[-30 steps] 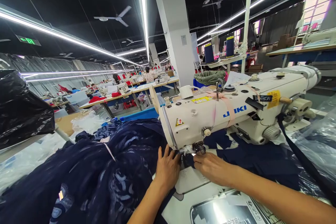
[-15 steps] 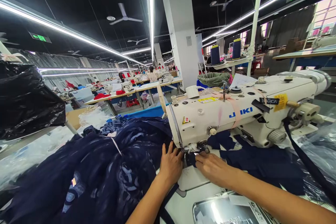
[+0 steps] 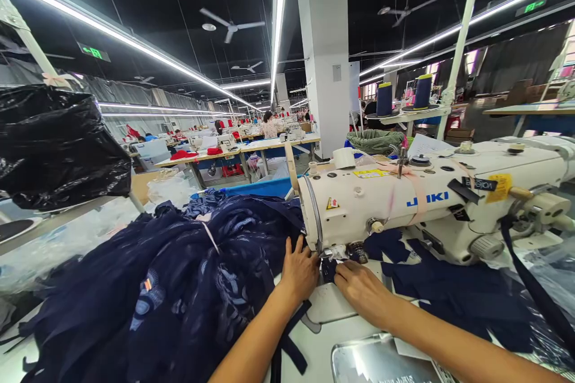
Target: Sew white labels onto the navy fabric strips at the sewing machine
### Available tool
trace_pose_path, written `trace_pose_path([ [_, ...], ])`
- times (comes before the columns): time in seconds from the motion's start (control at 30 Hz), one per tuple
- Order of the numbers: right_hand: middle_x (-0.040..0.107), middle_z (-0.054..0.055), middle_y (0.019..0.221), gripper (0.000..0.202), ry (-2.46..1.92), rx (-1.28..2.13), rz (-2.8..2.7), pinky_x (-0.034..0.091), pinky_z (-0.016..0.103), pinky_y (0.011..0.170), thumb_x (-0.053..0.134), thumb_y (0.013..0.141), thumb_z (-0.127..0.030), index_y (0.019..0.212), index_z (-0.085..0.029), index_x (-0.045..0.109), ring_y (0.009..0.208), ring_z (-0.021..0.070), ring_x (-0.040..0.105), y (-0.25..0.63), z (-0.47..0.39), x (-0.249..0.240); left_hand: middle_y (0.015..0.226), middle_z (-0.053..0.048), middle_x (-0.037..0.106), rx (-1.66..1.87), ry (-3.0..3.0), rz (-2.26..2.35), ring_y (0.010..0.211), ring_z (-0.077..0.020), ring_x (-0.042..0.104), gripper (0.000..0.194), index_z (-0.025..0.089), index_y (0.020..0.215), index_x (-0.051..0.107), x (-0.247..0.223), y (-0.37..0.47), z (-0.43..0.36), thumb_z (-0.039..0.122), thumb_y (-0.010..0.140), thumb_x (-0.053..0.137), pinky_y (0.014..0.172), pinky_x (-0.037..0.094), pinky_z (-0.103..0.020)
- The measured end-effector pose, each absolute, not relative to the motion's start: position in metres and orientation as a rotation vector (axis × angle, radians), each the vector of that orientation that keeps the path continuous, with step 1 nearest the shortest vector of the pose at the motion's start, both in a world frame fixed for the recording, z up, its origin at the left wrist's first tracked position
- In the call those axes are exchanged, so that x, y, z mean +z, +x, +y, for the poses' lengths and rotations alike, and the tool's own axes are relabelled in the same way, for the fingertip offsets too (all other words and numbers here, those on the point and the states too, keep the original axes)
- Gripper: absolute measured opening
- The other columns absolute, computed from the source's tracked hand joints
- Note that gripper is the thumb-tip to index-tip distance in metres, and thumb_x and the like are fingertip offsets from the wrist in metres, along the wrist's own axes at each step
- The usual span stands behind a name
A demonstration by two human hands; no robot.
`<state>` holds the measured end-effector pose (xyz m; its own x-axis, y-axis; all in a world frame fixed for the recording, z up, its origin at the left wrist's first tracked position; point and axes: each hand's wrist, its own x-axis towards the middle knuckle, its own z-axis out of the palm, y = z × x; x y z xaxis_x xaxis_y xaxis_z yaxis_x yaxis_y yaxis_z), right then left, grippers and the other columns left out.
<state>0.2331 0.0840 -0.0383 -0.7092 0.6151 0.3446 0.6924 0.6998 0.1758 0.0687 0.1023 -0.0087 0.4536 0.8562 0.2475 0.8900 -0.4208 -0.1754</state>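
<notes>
Working at a JUKI sewing machine (image 3: 354, 206) here, and wow, is there a lot of stuff crowding it. The small dark cloth piece (image 3: 329, 270) is right under the needle end of the machine head, between the two hands. Left hand (image 3: 300, 272) has its fingers spread beside the foot, but I can't tell if any of them are pinching the cloth. Right hand (image 3: 363, 286) is bent in from the other side with the fingers curled; can't see whether it's gripping an edge either.

The machine head hangs over the spot and blocks part of the view. A huge navy garment heap (image 3: 175, 293), tied with a pale strip (image 3: 210, 236), crowds right up to the left hand. Dark straps (image 3: 294, 354) trail by the left forearm. More navy cut pieces (image 3: 467, 290) lie under and beside the machine arm, near crumpled clear plastic (image 3: 550, 269). Black plastic bag (image 3: 63, 149) bulges off to the left, and two navy thread cones (image 3: 384, 100) stand behind the machine, right of the pillar (image 3: 324, 42).
</notes>
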Motion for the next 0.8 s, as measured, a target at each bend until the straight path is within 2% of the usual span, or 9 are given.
trace_pose_path([
  [0.17,0.061,0.011,0.085,0.024,-1.052,-0.371,-2.724,0.043,0.031,0.067,0.048,0.069,0.006,0.08,-0.011,0.061,0.078,0.022,0.057,0.244,0.09,-0.023,0.099,-0.008,0.062,-0.19,-2.434,-1.519,0.108,-0.0285,0.046,0.02,0.019,0.091,0.063,-0.009,0.068,0.102,0.022,0.082,0.046,0.097,0.023,-0.057],
  [0.33,0.062,0.009,0.075,0.023,-1.119,-0.303,-2.752,0.042,0.029,0.066,0.045,0.073,0.002,0.074,-0.012,0.062,0.075,0.021,0.058,0.265,0.102,-0.013,0.1,-0.008,0.062,-0.2,-2.448,-1.507,0.11,-0.0285,0.045,0.024,0.019,0.099,0.061,-0.013,0.065,0.102,0.021,0.081,0.047,0.097,0.025,-0.054],
  [0.47,0.063,0.009,0.081,0.018,-1.101,-0.219,-2.714,0.043,0.03,0.07,0.046,0.078,-0.005,0.078,-0.013,0.063,0.08,0.0219,0.057,0.271,0.101,-0.012,0.105,-0.009,0.062,-0.195,-2.421,-1.502,0.111,-0.0289,0.045,0.028,0.019,0.104,0.06,-0.011,0.068,0.102,0.017,0.079,0.047,0.098,0.025,-0.054],
  [0.63,0.063,0.01,0.083,0.01,-1.115,-0.195,-2.681,0.044,0.033,0.073,0.055,0.078,-0.018,0.081,-0.013,0.063,0.08,0.0232,0.057,0.269,0.095,-0.009,0.096,-0.009,0.066,-0.157,-2.364,-1.5,0.109,-0.0286,0.047,0.026,0.016,0.098,0.063,-0.003,0.077,0.079,0.016,0.079,0.045,0.101,0.018,-0.055],
  [0.7,0.063,0.01,0.082,0.01,-1.117,-0.204,-2.678,0.044,0.033,0.072,0.055,0.078,-0.019,0.08,-0.013,0.062,0.08,0.0234,0.057,0.269,0.095,-0.009,0.094,-0.008,0.067,-0.177,-2.385,-1.452,0.106,-0.0272,0.05,0.026,0.017,0.097,0.063,-0.001,0.073,0.061,0.017,0.078,0.047,0.101,0.021,-0.053],
  [0.8,0.063,0.011,0.081,0.011,-1.116,-0.239,-2.661,0.044,0.033,0.07,0.053,0.078,-0.02,0.078,-0.013,0.062,0.077,0.024,0.058,0.269,0.094,-0.013,0.097,-0.005,0.066,-0.339,-2.347,-1.376,0.095,-0.0207,0.056,0.029,0.019,0.1,0.061,0.008,0.047,0.036,0.012,0.079,0.043,0.097,0.032,-0.042],
])
